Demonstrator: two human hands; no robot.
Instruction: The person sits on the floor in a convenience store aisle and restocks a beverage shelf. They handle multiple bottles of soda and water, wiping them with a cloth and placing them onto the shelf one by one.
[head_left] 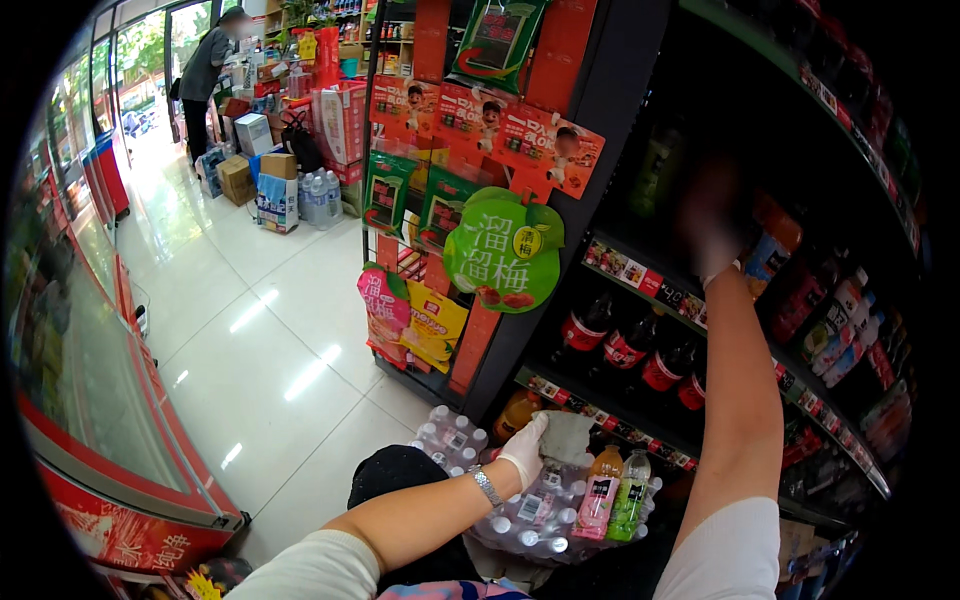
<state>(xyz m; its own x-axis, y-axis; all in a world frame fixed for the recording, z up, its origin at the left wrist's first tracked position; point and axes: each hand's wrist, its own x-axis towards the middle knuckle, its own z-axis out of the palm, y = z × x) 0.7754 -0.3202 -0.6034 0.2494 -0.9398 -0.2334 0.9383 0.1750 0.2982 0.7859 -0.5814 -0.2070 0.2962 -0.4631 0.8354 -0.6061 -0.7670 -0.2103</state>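
Sheet (568, 438) in our left hand (522, 452), we seem mid-reach; right hand (712, 232), grip unclear, should next clear the bottle (772, 252) beside it.

From up on the head, the camera looks down at the left hand (522, 455), near the shelves (625, 268), far from the door (140, 75).

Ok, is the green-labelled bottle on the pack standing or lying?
Lying, it seems: the green-labelled bottle shows its full side, while the packed bottles show mostly caps.
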